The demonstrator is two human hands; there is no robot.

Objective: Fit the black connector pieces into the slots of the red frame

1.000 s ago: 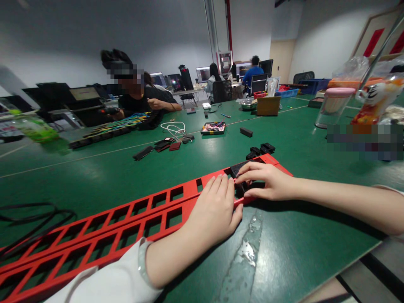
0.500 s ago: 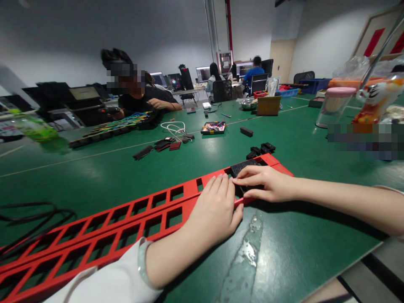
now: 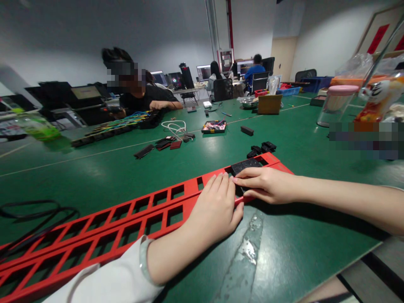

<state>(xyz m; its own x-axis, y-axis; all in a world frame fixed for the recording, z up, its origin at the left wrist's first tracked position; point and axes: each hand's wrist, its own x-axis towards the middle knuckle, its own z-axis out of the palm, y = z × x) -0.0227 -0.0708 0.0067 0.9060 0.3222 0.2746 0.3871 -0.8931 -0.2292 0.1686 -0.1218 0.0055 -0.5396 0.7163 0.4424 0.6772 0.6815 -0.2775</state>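
Note:
A long red slotted frame (image 3: pixel 148 208) with two rows of openings lies slantwise on the green table. My left hand (image 3: pixel 216 206) grips its right part, fingers over the top and thumb along the near edge. My right hand (image 3: pixel 268 183) holds a black plastic block (image 3: pixel 248 166) seated in an opening near the frame's right end, thumb and fingers bent around its near part. The fingers hide much of that block. Both hands' fingertips nearly meet there. Just beyond the frame's end lie several small black parts (image 3: pixel 262 149).
Farther back are a black bar (image 3: pixel 246 131), a small tray (image 3: pixel 214 127), a white cable (image 3: pixel 175 128) and dark flat pieces (image 3: pixel 164 143). A lidded jar (image 3: pixel 336 107) stands at right. Black cables (image 3: pixel 34 223) cross the frame's left end. A co-worker (image 3: pixel 145 97) sits opposite with wired parts.
Both hands keep the same hold on the frame and the block. The view has shifted very slightly. The co-worker's hand across the table has moved a little.

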